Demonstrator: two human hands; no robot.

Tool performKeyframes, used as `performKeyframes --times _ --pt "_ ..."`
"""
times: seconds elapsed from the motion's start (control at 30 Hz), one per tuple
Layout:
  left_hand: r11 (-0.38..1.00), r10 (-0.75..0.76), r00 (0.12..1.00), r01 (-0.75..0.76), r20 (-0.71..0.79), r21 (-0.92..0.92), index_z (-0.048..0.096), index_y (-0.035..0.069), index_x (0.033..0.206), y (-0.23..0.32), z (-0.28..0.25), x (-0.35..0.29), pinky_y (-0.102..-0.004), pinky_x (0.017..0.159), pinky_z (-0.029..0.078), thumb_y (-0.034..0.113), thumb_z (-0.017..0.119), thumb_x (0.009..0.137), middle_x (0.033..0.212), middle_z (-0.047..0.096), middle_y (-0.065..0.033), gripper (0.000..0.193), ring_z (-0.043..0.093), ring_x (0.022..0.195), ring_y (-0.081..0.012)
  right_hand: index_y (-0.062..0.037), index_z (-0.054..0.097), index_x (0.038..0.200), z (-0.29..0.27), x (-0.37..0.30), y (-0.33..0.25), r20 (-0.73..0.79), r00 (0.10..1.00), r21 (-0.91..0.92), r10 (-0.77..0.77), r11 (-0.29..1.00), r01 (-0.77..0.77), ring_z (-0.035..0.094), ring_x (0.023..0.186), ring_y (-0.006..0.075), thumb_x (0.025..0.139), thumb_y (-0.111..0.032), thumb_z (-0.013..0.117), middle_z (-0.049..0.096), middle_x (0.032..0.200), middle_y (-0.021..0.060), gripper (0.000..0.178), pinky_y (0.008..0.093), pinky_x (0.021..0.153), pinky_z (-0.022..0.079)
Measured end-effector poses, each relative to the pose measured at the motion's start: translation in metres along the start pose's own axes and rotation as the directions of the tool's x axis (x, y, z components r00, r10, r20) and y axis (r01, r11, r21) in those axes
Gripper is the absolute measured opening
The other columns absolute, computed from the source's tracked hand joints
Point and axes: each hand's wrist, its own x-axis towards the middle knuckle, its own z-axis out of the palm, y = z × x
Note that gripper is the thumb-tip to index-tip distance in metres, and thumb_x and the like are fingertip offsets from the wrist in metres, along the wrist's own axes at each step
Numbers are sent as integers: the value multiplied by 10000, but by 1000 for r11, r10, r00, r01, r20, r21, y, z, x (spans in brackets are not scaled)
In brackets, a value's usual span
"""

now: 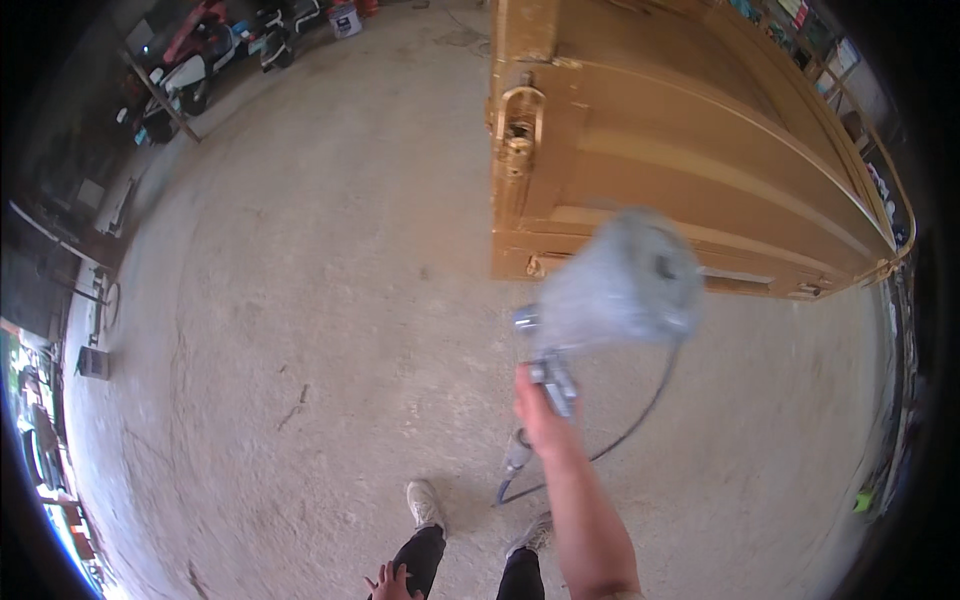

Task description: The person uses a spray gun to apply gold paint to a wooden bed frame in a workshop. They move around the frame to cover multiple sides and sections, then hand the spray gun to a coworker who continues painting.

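My right hand (546, 412) is closed around the metal handle of a paint spray gun (553, 385), raised over the floor at centre right. On the gun sits a large whitish cup (615, 290), tilted and smeared by motion. A thin dark hose (640, 420) curves from near the cup down to a fitting (518, 452) below my hand. Beyond the cup stands a golden-brown painted metal piece (690, 170) with recessed panels and a latch-like fitting (518, 130); the cup hides part of its lower edge. My left hand (392, 582) hangs by my left leg, fingers spread, holding nothing.
Concrete floor (300, 300) stretches around my shoes (426, 505). Scooters (200, 75) and a white bucket (345, 20) stand at the far left. A small box (93, 363) lies by the left wall. Clutter lines the right wall, with a bright green item (864, 500) low down.
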Motion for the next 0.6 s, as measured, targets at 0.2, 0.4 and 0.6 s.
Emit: performKeyframes --times 0.2,0.4,0.6 --pt "999 10 1000 -10 -6 -51 286 65 1468 -24 -4 -6 -740 1054 173 355 646 797 1516 255 -239 815 204 1411 -425 -152 555 963 -81 12 -43 -376 926 470 -5 861 196 378 499 40 948 -366 610 546 861 -29 222 216 466 296" --pt "998 64 997 -64 -31 9 305 69 1460 -40 -28 -8 -734 1057 176 337 639 805 1504 271 -239 783 221 1400 -423 -157 543 1047 -50 -29 -80 -126 992 589 22 806 57 400 472 54 965 -277 580 618 1088 31 150 217 423 292" --pt "998 41 996 -38 -73 41 321 65 1449 -99 -78 -19 -713 1078 155 344 639 811 1508 257 -228 766 211 1398 -413 -186 560 956 18 -54 37 -27 892 774 451 575 -267 314 468 67 949 -290 612 572 897 -29 117 230 450 289"
